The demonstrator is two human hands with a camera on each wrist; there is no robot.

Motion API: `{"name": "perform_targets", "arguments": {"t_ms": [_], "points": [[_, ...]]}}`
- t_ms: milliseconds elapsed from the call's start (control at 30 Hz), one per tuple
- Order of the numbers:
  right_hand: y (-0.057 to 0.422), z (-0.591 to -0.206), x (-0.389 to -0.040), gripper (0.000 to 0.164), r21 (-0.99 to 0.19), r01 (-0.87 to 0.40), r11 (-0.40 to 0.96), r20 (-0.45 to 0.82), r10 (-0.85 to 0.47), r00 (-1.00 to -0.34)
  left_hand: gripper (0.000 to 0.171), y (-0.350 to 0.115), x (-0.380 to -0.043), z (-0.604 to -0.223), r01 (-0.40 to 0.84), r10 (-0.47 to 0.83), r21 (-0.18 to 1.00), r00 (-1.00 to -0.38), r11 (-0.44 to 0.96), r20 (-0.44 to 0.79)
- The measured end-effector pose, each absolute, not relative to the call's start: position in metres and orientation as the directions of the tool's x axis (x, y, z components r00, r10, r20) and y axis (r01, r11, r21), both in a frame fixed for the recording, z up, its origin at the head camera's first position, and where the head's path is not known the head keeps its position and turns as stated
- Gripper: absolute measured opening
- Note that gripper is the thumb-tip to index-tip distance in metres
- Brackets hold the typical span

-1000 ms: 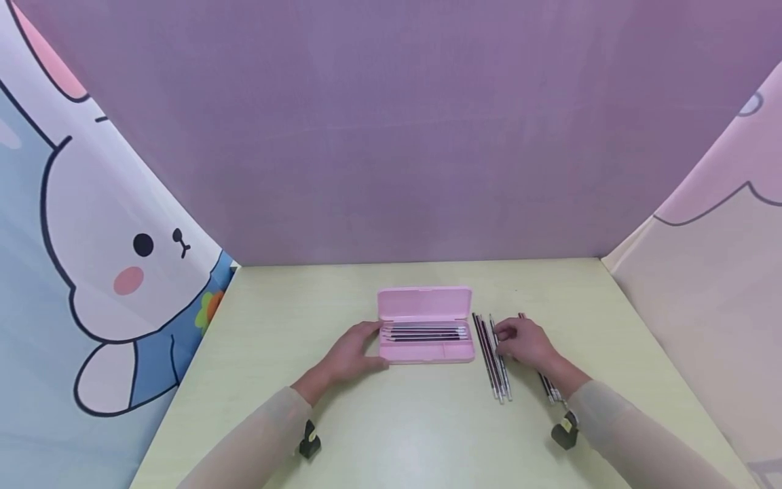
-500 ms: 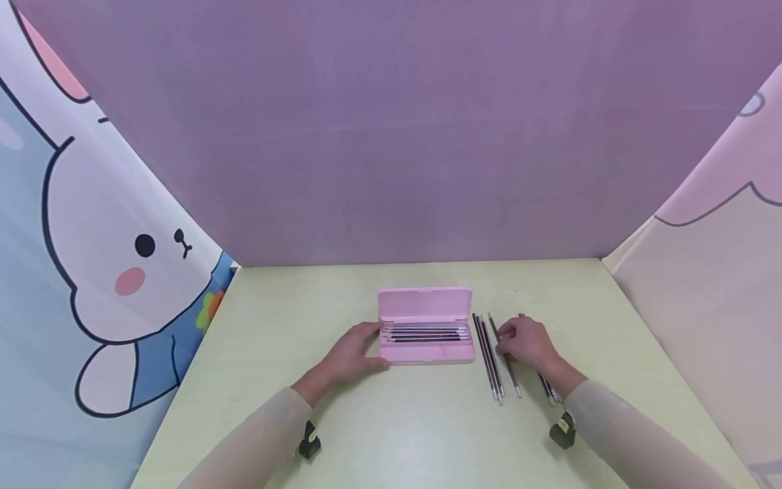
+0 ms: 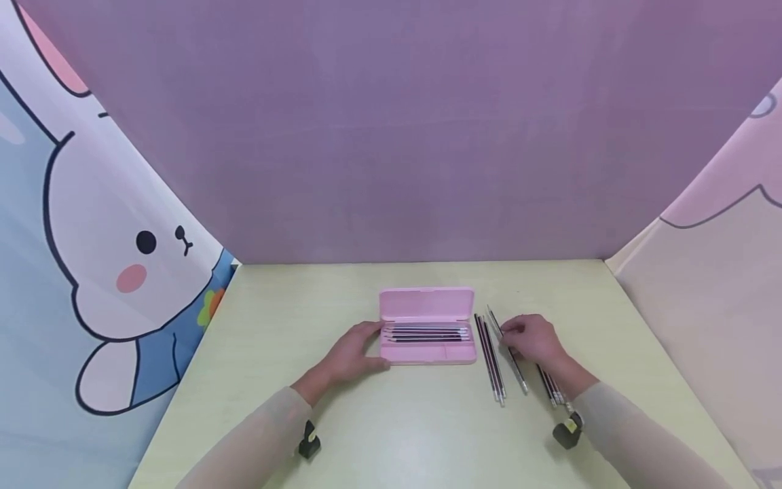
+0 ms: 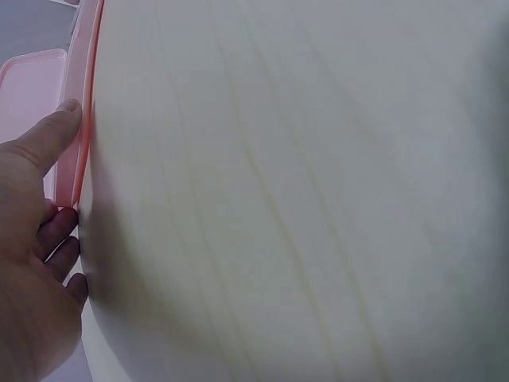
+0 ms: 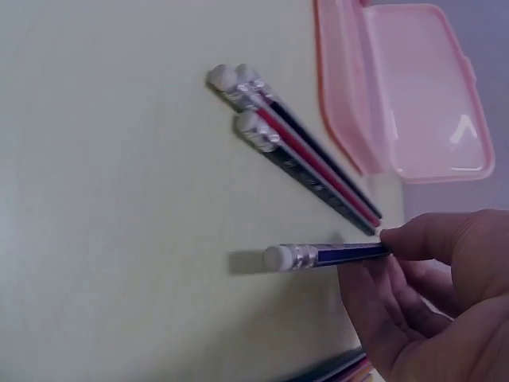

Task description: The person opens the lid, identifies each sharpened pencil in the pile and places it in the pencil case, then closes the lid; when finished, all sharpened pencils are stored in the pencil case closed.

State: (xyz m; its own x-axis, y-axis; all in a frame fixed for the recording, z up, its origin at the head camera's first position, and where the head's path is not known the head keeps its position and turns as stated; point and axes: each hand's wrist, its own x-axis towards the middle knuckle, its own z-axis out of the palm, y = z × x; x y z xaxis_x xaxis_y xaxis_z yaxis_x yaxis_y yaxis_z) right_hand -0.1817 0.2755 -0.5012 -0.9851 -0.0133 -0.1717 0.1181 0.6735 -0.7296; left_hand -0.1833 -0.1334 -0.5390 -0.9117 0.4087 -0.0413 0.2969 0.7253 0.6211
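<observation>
My left hand (image 3: pixel 349 353) holds the left end of an open pink pencil case (image 3: pixel 412 352), thumb along the front wall and fingers at the left end. Several dark pencils (image 3: pixel 427 335) lie side by side in its rear compartment. Between thumb and fingertips, my right hand (image 3: pixel 534 341) pinches a dark blue pencil (image 5: pixel 350 254) with a white eraser, a little above the table and eraser end toward me. Left of it lie loose dark and red pencils (image 3: pixel 490 360), next to the case. More pencils (image 3: pixel 552 388) are partly hidden under the right hand and wrist.
The pale wood-grain table (image 3: pixel 403 435) ends at a purple backdrop (image 3: pixel 415 170). A rabbit-print cloth (image 3: pixel 122 272) hangs on the left, a pink and cream cloth (image 3: pixel 721 292) on the right. The case's lid (image 3: pixel 426 304) stands raised at the back.
The right hand has drawn one pencil away from the loose pencils, to the right and slightly up. Its eraser end has swung right. The left hand and case stay in place.
</observation>
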Motion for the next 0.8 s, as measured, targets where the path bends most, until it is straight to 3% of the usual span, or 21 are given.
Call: {"name": "perform_targets", "arguments": {"t_ms": [267,800], "points": [[0.277,-0.481,-0.182,0.026,-0.753,-0.078,0.653,0.001,-0.117,-0.993,0.092,-0.134,-0.185,-0.540,0.307,0.414,0.623,-0.910,0.719,-0.031],[0.237,-0.449,-0.195,0.021,-0.707,-0.333,0.624,0.168,-0.310,-0.936,0.092,-0.135,-0.186,-0.539,0.317,0.426,0.624,-0.904,0.714,-0.028]]}}
